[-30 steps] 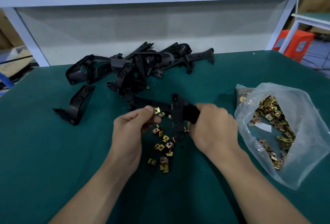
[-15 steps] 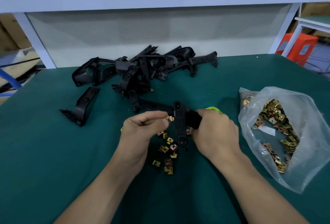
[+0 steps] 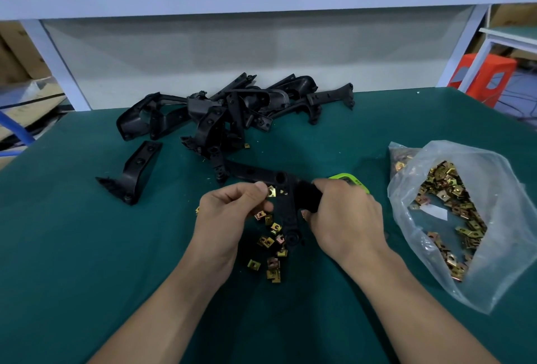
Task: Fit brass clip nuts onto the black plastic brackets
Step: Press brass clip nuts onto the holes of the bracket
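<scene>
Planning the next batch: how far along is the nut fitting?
Done: no piled bracket plainly shows fitted nuts; they are too small to tell. In hand: the right hand grips one bracket while the left hand pinches a nut against it. Left: the pile behind, a lone bracket, loose nuts and a bag of more.

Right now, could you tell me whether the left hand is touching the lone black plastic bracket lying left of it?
Apart. The head view shows green mat between the left hand and that lone black plastic bracket.
</scene>
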`<state>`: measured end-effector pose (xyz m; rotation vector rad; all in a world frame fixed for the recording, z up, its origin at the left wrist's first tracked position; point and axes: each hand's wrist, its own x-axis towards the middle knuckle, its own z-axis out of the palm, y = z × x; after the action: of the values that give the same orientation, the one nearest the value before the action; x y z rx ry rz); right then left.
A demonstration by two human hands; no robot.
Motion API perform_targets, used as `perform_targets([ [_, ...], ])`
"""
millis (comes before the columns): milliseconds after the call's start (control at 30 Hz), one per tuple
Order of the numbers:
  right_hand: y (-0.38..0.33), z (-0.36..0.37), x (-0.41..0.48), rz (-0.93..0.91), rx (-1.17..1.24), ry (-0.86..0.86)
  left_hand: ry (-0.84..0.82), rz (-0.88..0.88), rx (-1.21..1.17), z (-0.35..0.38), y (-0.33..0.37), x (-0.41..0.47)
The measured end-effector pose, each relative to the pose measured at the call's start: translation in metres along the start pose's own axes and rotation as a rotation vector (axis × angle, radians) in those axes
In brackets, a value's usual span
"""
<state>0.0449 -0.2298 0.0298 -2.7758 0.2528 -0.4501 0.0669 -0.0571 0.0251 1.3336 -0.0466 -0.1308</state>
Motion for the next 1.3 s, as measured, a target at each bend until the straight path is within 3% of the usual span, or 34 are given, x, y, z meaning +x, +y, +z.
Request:
perform_targets([
  [333, -0.012, -0.001, -0.005, 0.031, -0.092, 0.022, 0.080, 0.057, 0.014, 0.001, -0.004, 0.000],
  [567, -0.015, -0.001, -0.008, 0.036, -0.146, 0.014, 0.207, 0.234, 0.300, 0.004, -0.012, -0.005],
  [833, -0.011, -0.005, -0.007, 0.028, -0.160, 0.024, 0.215, 0.256, 0.519, 0.012, -0.010, -0.012],
  [1300, -0.012, -0.003, -0.005, 0.046, -0.194, 0.051, 0.226, 0.288, 0.501, 0.022, -0.011, -0.019],
])
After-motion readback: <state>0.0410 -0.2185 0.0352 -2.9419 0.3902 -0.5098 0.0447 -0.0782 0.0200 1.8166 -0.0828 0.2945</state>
